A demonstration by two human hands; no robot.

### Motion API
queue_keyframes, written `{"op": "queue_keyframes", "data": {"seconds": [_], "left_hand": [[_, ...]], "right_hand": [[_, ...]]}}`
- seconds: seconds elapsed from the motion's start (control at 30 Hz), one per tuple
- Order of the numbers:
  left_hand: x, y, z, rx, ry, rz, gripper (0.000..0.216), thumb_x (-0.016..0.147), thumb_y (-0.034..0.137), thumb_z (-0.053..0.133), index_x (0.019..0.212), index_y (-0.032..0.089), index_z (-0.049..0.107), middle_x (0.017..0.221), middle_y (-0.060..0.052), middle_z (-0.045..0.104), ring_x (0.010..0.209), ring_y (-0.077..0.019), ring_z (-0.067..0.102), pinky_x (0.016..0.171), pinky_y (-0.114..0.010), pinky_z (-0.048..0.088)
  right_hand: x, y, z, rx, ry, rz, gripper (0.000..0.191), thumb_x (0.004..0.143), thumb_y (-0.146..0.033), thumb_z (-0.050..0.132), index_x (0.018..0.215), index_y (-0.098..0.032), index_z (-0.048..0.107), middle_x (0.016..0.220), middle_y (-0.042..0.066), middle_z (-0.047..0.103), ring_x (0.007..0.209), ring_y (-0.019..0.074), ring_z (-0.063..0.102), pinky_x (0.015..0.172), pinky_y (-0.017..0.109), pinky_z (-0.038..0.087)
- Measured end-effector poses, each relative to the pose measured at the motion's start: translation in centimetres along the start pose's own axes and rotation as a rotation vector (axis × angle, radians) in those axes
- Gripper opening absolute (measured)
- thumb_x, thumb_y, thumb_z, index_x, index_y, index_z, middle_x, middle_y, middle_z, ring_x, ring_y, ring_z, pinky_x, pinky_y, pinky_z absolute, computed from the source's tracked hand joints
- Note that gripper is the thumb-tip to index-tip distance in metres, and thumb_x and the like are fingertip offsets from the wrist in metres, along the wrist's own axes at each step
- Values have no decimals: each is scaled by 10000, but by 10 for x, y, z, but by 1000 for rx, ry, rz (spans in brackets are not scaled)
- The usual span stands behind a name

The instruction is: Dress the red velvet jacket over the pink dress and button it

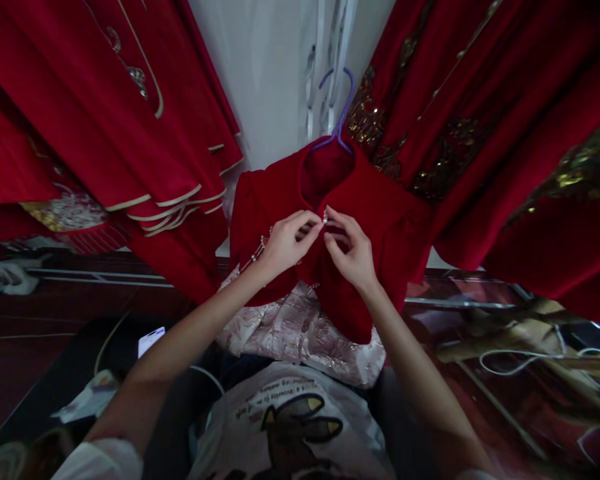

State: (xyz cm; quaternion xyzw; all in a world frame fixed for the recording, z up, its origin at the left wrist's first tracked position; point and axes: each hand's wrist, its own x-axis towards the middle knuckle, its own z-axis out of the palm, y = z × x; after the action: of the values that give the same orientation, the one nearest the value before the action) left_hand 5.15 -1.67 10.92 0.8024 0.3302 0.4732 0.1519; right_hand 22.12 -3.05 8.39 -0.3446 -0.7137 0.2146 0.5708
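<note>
A short red velvet jacket [385, 220] hangs in front of me on a purple hanger [341, 113]. Both hands meet at its front opening just below the collar. My left hand [285, 241] pinches the left front edge, fingers closed on the cloth beside a small pearly clasp [325, 216]. My right hand [351, 253] pinches the right front edge at the same clasp. A row of beads [258, 252] runs down the jacket's left side. Under the jacket shows a pale pink patterned skirt [300, 330].
Red velvet garments with cream piping [130, 133] hang at the left, and red ones with gold embroidery [480, 133] at the right. A white wall [270, 80] is behind. On the dark floor lie a phone [151, 339], white cables [520, 363] and papers.
</note>
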Motion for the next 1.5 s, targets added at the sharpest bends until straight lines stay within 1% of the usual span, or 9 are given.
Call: {"op": "queue_keyframes", "data": {"seconds": [0.17, 0.37, 0.5, 0.6, 0.8, 0.93, 1.1, 1.27, 1.5], "left_hand": [[-24, 7, -12, -554, -89, -344, 373, 1000, 423, 416, 1204, 192, 627, 1226, -119, 668, 966, -171, 697, 795, -296, 606], [-38, 17, -27, -671, -253, -354, 420, 1008, 443, 387, 1345, 264, 563, 1385, -107, 582, 1270, -248, 568, 965, -394, 557], [-38, 21, -21, -675, -267, -331, 443, 1007, 430, 396, 1424, 298, 469, 1496, -103, 468, 1366, -260, 471, 1000, -413, 531], [-38, 25, -24, -728, -325, -332, 460, 1018, 436, 354, 1457, 315, 415, 1513, -107, 443, 1338, -255, 503, 968, -401, 547], [-51, 21, -63, -574, -274, -294, 336, 998, 388, 439, 1261, 263, 608, 1362, -100, 590, 1154, -206, 629, 924, -344, 567], [-61, -1, -85, -271, -89, -319, 245, 931, 322, 574, 1139, 214, 647, 1142, -87, 686, 1011, -177, 669, 874, -320, 570], [-72, -34, -79, -25, -46, -356, 308, 856, 316, 649, 1126, 181, 588, 1105, -94, 659, 937, -172, 654, 768, -311, 564], [-82, -48, -49, -117, -15, -341, 404, 839, 266, 656, 1198, 199, 482, 1056, -72, 643, 913, -141, 633, 754, -278, 538], [-83, -58, -38, -162, 165, -435, 419, 763, 274, 718, 1124, 192, 521, 1109, -80, 585, 911, -139, 595, 713, -251, 527]], "right_hand": [[-23, -9, 3, -218, -225, -177, 1108, 752, -348, 760, 1586, -304, 32, 1646, 69, 110, 1497, 314, 191, 1183, 541, 302], [-34, -11, 17, -377, -268, -153, 1111, 783, -104, 594, 1557, -270, -186, 1638, 56, -112, 1513, 316, 84, 1193, 528, 285], [-33, -9, 6, -356, -179, -47, 950, 791, -38, 459, 1591, -269, 1, 1602, 86, 274, 1385, 266, 441, 1069, 437, 473], [-26, -10, -26, -436, -17, 50, 662, 814, -108, 519, 1452, -273, 458, 1179, 56, 697, 914, 192, 706, 827, 337, 583], [-13, -33, -86, -341, 325, 71, 272, 805, -157, 610, 1055, -226, 692, 976, 40, 726, 862, 165, 693, 774, 314, 572], [-18, -67, -87, -145, 225, 84, 292, 817, -162, 644, 1092, -255, 673, 1063, 43, 711, 932, 159, 681, 824, 307, 567], [-28, -96, -62, -120, -193, 114, 412, 822, -150, 624, 1204, -303, 641, 1067, 29, 688, 918, 171, 669, 748, 292, 574], [-31, -73, -17, -127, -368, 35, 437, 821, -110, 530, 1208, -281, 641, 1023, 17, 659, 841, 142, 619, 745, 281, 543], [-34, -25, 18, -144, -330, 58, 537, 837, -68, 441, 1313, -270, 587, 1059, 60, 593, 896, 162, 577, 796, 311, 511]]}}
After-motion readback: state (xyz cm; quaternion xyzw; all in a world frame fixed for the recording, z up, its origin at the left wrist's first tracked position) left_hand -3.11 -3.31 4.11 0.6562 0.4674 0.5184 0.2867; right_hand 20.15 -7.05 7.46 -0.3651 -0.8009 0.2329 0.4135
